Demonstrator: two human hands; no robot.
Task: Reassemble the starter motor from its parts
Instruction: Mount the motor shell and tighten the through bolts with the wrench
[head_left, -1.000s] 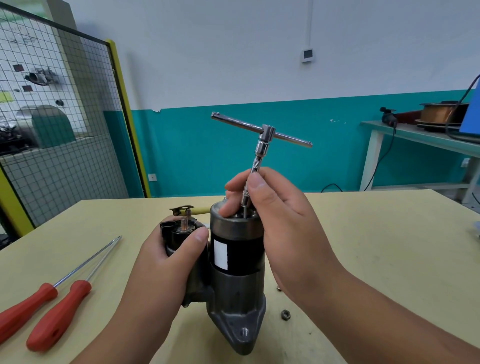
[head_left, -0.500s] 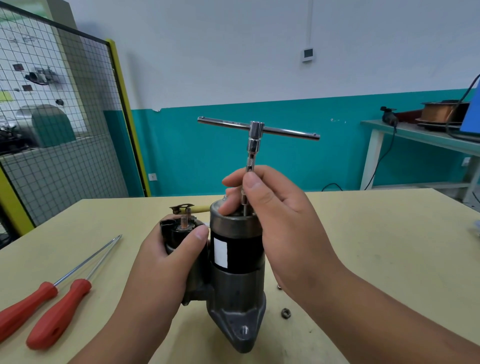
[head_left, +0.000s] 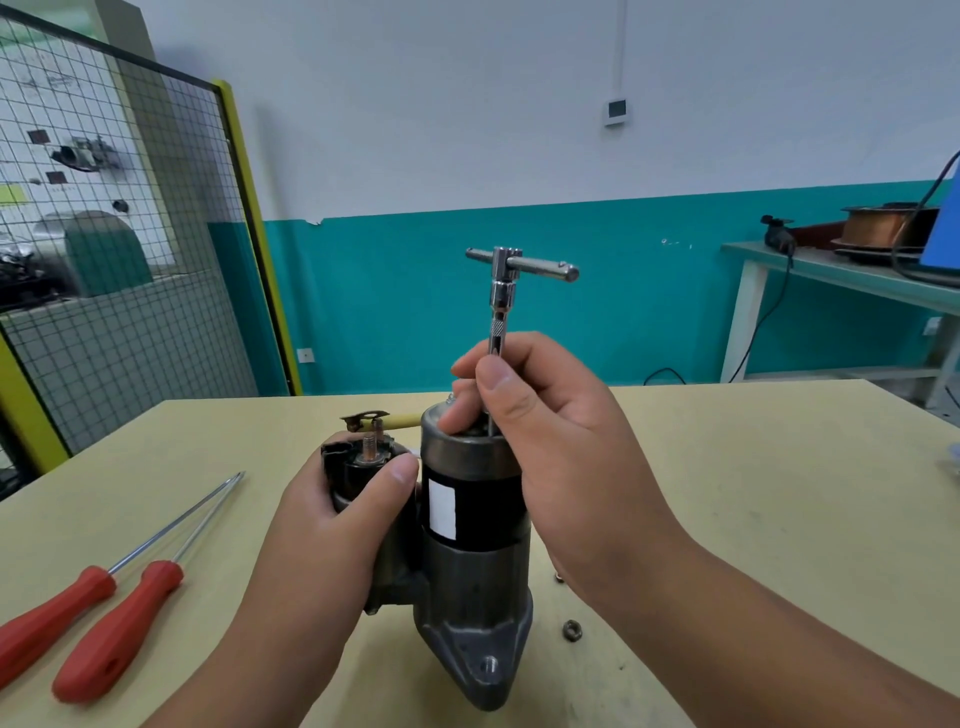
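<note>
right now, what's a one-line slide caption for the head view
Left hand grips the upright starter motor while the right hand pinches a T-handle wrench standing on its top.

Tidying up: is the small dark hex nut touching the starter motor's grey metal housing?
Apart. Head view shows bare table between small dark hex nut and grey metal housing.

The top bar (head_left: 540, 268) of the T-handle wrench (head_left: 500, 312) turns round above the starter motor (head_left: 472, 499). Before, it looks long and sticks out wide to both sides. Now it looks short, with one end poking toward us. The right hand (head_left: 561, 457) rolls its thin stem
</note>
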